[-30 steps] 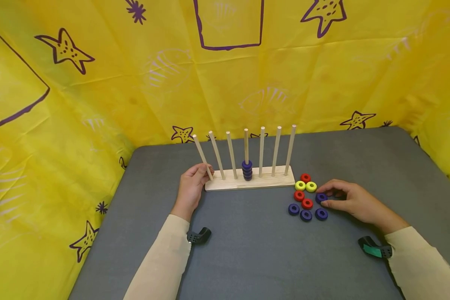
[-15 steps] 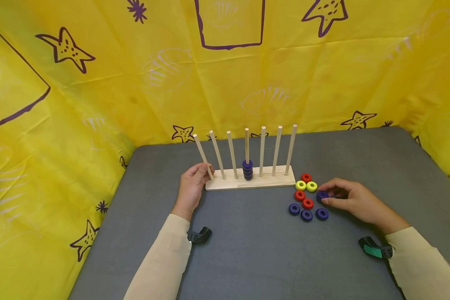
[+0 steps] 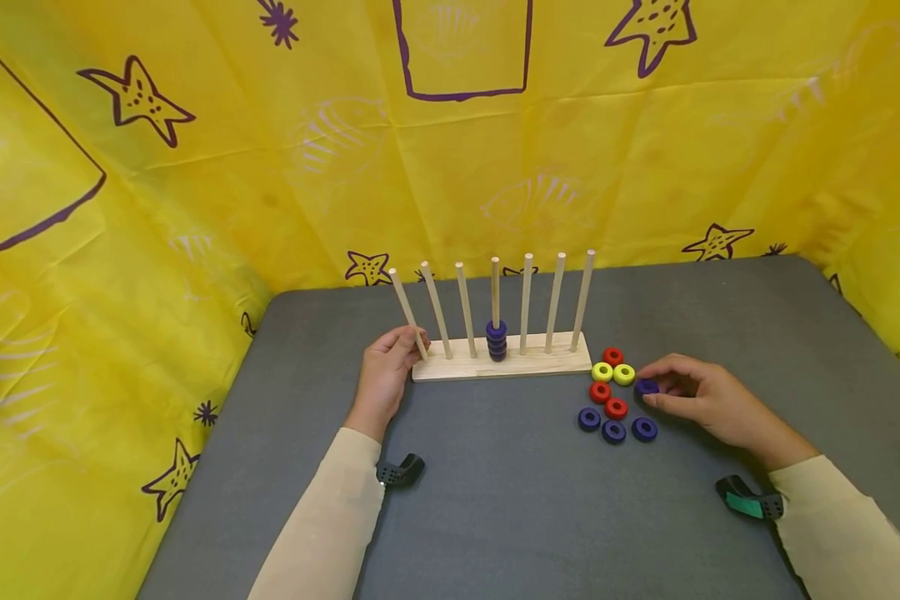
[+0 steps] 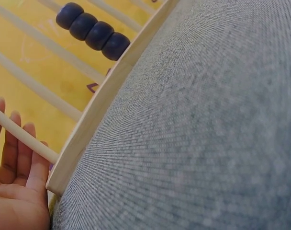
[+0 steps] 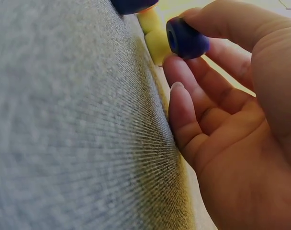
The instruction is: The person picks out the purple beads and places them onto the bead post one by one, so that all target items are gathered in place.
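Fingers [image 5: 181, 76] of right hand [image 3: 708, 402]: narrowed to fingertip pinch on dark-blue ring-shaped bead [image 5: 188, 42], beside yellow ring-shaped beads [image 3: 624, 374]. Left hand [image 3: 386, 362]: fingers nearly straight behind pale wooden end peg [image 4: 26, 137]. Risk: dropped bead, from loosened pinch.

Bright, even light; head view mostly clear.
Wrist views: desk [image 4: 193, 124] softly blurred; pale glare behind right hand [image 5: 241, 124].

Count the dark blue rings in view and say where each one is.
8: four stacked rings on the middle peg, one held ring pinched in the right hand, and three loose rings on the table near the red rings. None appears hidden.
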`<state>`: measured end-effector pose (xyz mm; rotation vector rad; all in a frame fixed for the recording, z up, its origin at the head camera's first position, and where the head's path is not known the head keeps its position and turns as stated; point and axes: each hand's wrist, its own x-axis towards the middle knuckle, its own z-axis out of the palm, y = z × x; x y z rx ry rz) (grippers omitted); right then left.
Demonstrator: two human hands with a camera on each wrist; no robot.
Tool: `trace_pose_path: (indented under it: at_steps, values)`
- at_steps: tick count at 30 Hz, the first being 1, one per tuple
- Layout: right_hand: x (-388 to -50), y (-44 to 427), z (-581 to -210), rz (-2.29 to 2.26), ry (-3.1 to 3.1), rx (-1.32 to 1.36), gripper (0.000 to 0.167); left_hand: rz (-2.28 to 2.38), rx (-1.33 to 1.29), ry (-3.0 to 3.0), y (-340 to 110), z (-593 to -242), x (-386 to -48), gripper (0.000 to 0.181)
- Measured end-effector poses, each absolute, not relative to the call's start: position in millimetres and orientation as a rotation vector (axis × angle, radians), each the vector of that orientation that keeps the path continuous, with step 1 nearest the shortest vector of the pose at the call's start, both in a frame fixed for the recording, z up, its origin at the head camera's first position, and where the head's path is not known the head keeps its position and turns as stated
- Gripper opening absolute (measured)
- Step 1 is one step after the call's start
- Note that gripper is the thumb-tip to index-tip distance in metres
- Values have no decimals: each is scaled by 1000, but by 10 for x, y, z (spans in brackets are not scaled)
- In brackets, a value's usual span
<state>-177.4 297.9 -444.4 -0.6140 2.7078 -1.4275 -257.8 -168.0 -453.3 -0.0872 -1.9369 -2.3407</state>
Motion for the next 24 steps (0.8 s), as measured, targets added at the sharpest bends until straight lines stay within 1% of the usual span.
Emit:
trace_pose_path:
  at_steps: [10, 19, 24]
  values:
    - [-1772, 2956, -4427, -1447, 2713, -596, 27, -2325, -72, -1955, -1676, -4512, -2561, 32]
    - [-1768, 2937, -4420, -1467, 2745, -603, 29, -2330, -90, -1943, -1674, -4530, -2572, 37]
    - [-1760, 2920, -4397, -1449, 2762, -590, 28, -2328, -97, -1938, -1680, -4556, -2581, 36]
